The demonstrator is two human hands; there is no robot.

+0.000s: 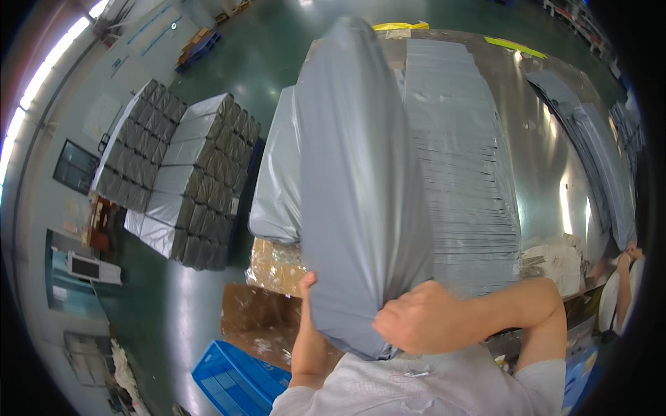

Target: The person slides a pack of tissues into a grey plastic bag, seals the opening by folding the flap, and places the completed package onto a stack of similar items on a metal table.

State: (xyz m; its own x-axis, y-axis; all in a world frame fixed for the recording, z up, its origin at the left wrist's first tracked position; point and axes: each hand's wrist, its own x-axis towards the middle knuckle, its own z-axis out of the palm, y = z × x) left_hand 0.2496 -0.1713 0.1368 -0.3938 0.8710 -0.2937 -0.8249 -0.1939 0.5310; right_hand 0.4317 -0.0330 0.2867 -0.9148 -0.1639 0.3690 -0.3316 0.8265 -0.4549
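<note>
While both hands — left [307, 286], right [409, 322] — clutch the grey bag [354, 180] at its near end above the table [548, 159], I judge it soft, slick, bulky — best gripped by bunched film.

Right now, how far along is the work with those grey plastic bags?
Done: wrapped grey bundles stand stacked on the floor. In hand: the left hand and right hand both grip a stuffed grey plastic bag. Left: a tall pile of flat grey bags on the shiny metal table.
</note>
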